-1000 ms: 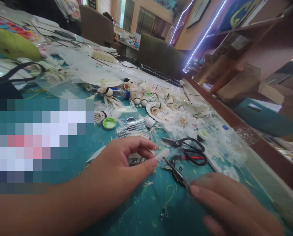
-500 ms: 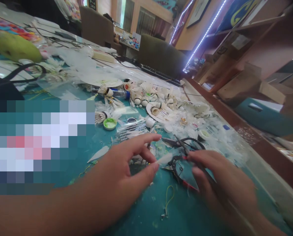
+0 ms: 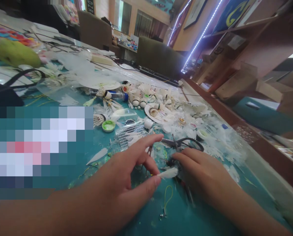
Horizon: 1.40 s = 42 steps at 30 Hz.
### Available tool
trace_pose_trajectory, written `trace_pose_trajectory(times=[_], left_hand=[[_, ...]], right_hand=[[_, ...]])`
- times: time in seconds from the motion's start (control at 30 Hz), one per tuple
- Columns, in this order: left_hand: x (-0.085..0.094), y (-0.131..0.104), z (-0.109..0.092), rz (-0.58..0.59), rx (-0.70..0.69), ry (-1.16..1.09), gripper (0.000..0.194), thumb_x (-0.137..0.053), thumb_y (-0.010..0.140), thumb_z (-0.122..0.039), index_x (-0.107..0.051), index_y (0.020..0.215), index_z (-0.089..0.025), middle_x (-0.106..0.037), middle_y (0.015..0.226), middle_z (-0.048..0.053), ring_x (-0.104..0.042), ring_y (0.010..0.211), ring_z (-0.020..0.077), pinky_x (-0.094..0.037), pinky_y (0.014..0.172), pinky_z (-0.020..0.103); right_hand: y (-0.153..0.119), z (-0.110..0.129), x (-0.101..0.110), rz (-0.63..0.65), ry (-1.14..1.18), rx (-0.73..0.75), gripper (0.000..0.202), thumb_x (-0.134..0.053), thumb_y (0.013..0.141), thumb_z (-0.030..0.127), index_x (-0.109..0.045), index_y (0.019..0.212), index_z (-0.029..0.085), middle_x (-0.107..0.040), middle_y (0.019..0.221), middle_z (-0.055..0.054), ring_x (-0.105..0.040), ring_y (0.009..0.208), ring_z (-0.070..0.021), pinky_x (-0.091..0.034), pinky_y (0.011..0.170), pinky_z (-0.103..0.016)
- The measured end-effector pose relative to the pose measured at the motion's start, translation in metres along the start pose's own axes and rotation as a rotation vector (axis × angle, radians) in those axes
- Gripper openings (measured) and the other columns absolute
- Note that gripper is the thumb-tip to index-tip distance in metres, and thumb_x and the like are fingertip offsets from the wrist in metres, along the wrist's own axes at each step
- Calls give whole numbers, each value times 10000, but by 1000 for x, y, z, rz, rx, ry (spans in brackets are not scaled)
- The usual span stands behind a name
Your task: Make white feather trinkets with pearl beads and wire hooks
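Observation:
My left hand [image 3: 134,170] pinches the quill end of a small white feather [image 3: 169,172] between thumb and a finger, its index finger stretched out above. My right hand [image 3: 200,167] is curled over red-handled pliers [image 3: 183,185], just right of the feather; the fingertips are at the dark, blurred head of the pliers, and the palm hides much of them. A thin dark tool [image 3: 174,141] pokes out beyond the right fingers, across black-handled scissors [image 3: 189,141]. Below lies a yellow cord loop [image 3: 168,196] with small metal beads.
Another white feather [image 3: 97,156] lies left. Behind are blue-grey bead strings [image 3: 125,136], a green-filled lid [image 3: 108,126], a white disc [image 3: 151,113], several shuttlecocks [image 3: 99,119], a bottle [image 3: 117,95] and plastic wrapping [image 3: 220,144]. A large green fruit [image 3: 13,52] sits far left. The lower left is pixelated.
My right hand has moved left and lower, from holding the thin dark tool to covering the pliers, whose handles have swung. The pinched feather is slightly lower and nearer the right hand.

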<state>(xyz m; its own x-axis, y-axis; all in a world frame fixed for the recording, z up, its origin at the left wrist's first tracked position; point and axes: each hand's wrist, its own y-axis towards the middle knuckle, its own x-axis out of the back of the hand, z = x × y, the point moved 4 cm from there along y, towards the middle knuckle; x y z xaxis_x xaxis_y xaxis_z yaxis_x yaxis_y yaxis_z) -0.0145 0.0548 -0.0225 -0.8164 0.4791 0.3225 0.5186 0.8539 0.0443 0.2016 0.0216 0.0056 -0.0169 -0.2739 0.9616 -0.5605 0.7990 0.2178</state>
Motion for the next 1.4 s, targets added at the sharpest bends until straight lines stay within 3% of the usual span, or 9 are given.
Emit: trace_pose_trajectory(times=[0.13, 0.27, 0.4, 0.53, 0.77, 1.0, 1.13, 1.27, 1.4], left_hand=[[-5, -4, 0, 96, -5, -82, 663, -701, 916, -416, -448, 1523, -499, -749, 992, -22, -709, 791, 196, -552, 615, 257], [-16, -8, -5, 243, -47, -173, 665, -765, 872, -374, -529, 1478, -511, -770, 946, -17, -738, 880, 225, -554, 583, 231], [-21, -8, -9, 283, -51, -136, 643, -788, 851, -373, -581, 1444, -509, -799, 922, -23, -721, 729, 197, -523, 506, 224], [-20, -9, -12, 270, -63, -111, 694, -792, 842, -351, -548, 1467, -528, -816, 982, -27, -759, 856, 234, -550, 532, 223], [-23, -5, -15, 327, -153, -141, 736, -796, 846, -264, -529, 1493, -494, -818, 990, -54, -763, 986, 227, -601, 974, 324], [-26, -11, -3, 306, -137, -208, 794, -739, 924, -296, -348, 1582, -509, -766, 978, -35, -722, 830, 176, -583, 655, 198], [-27, -14, -1, 285, -136, -258, 896, -750, 924, -315, -212, 1583, -597, -740, 960, -65, -717, 889, 172, -571, 676, 188], [-23, -10, 0, 234, -123, -230, 828, -720, 949, -304, -250, 1566, -593, -717, 936, -76, -694, 893, 148, -564, 820, 219], [-22, -7, 3, 285, -38, -164, 737, -696, 956, -391, -307, 1568, -523, -710, 953, -39, -692, 881, 182, -496, 584, 194]], right_hand=[[-1, 9, 4, -7, 135, -1, 307, -433, 990, 106, -659, 1190, 158, -762, 800, -61, -704, 644, -210, -493, 566, -290], [0, 9, 11, -108, 692, -145, 237, -479, 1077, 297, -670, 1191, 215, -776, 1026, -58, -729, 871, -184, -551, 714, -264], [5, 15, 11, -71, 1110, -163, 299, -569, 1046, 461, -707, 1018, 198, -728, 910, -24, -675, 798, -161, -546, 715, -256], [8, 17, 3, -8, 1297, -275, 236, -709, 965, 414, -705, 940, 180, -684, 820, -5, -611, 720, -144, -517, 650, -249], [7, 20, -8, 32, 1441, -421, 119, -787, 869, 264, -726, 928, 180, -697, 765, -4, -592, 665, -137, -482, 591, -237], [6, 21, -16, 20, 1645, -446, 175, -824, 860, 233, -725, 1003, 207, -642, 755, 28, -568, 647, -88, -466, 608, -194], [5, 21, -19, 1, 1728, -448, 296, -820, 867, 179, -712, 1132, 252, -652, 768, 42, -594, 666, -81, -485, 629, -182], [4, 14, -18, -44, 1680, -507, 334, -865, 841, 242, -714, 1139, 255, -635, 763, 50, -574, 665, -79, -470, 627, -180], [3, 9, -15, -60, 1613, -512, 180, -817, 902, 323, -725, 1022, 225, -691, 796, 13, -608, 732, -104, -485, 674, -202]])
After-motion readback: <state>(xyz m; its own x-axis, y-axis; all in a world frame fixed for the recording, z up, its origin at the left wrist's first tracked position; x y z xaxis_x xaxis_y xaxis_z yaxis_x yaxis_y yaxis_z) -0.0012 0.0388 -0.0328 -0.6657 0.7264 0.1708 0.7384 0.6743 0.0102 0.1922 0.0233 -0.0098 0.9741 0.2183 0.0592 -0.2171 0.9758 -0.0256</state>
